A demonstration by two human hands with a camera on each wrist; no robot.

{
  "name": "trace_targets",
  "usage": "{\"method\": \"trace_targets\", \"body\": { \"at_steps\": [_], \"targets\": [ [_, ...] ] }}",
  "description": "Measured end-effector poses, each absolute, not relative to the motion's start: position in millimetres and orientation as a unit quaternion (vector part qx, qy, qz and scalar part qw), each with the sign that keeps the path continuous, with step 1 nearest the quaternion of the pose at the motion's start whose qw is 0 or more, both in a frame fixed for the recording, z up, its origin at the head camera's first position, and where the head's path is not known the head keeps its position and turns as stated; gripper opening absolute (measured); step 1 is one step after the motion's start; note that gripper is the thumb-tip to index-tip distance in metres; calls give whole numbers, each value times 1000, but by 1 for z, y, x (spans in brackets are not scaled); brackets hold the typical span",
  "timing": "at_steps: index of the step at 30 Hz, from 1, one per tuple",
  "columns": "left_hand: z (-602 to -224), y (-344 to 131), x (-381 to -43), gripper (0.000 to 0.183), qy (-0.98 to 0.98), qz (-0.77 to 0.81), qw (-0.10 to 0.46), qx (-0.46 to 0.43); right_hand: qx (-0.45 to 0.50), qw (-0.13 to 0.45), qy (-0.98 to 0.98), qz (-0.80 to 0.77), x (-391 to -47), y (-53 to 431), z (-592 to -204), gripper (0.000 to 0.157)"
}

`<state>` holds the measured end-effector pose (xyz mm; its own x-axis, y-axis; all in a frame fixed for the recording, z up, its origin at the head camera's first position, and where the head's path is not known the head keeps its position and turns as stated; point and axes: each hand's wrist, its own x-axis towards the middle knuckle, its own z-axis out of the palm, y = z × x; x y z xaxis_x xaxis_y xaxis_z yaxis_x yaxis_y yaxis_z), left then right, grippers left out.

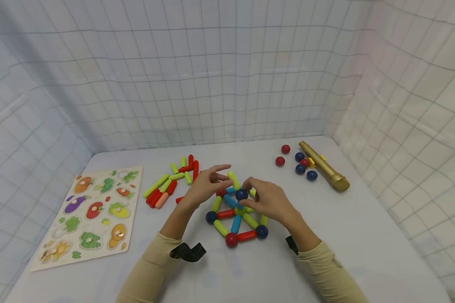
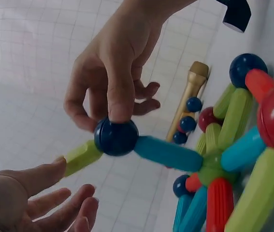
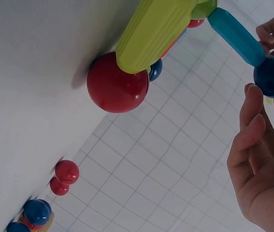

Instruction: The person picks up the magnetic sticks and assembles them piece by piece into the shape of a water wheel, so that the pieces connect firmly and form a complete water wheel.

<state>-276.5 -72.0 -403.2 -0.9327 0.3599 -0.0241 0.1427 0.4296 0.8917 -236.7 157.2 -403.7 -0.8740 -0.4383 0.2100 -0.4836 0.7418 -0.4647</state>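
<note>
My right hand [image 1: 271,200] pinches a navy ball [image 2: 116,137] between thumb and fingers. The ball sits atop a blue magnetic stick [image 2: 169,153] rising from a green centre ball [image 2: 217,166]. From the navy ball's other side a yellow-green stick [image 1: 234,180] sticks out, angled upward. My left hand [image 1: 202,187] is at that stick's free end; its thumb touches it, while the other visible fingers are spread apart from it. Below lies a wheel-shaped frame of sticks, with a red ball [image 1: 231,240] and navy balls [image 1: 262,232] at its corners.
Loose red, green and pink sticks [image 1: 162,200] lie left of the frame. Farther left is a vegetable puzzle board [image 1: 134,219]. At the back right are several loose balls [image 1: 311,175] beside a gold toy microphone [image 1: 324,165]. Grid-patterned cloth [image 1: 227,84] surrounds the table.
</note>
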Motion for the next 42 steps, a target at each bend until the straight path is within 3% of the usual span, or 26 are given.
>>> {"method": "trace_targets", "body": {
  "at_steps": [6, 12, 17, 26, 33, 42],
  "targets": [
    [-419, -114, -273, 34, 964, 245, 34, 95, 249, 50, -934, 253, -237, 157, -404, 36],
    [-440, -144, -277, 35, 989, 118, 75, 48, 248, 52, -934, 251, -235, 157, -404, 36],
    [-446, -143, -282, 31, 981, 167, 82, 55, 244, 53, -935, 252, -235, 157, -404, 36],
    [-443, -102, -293, 36, 904, 408, 58, 111, 244, 51, -937, 246, -235, 154, -406, 36],
    [-445, -82, -301, 36, 891, 426, 56, 145, 250, 52, -933, 254, -235, 154, -406, 36],
    [-451, -85, -302, 39, 893, 426, 67, 126, 245, 55, -936, 249, -235, 154, -407, 37]
  ]
}}
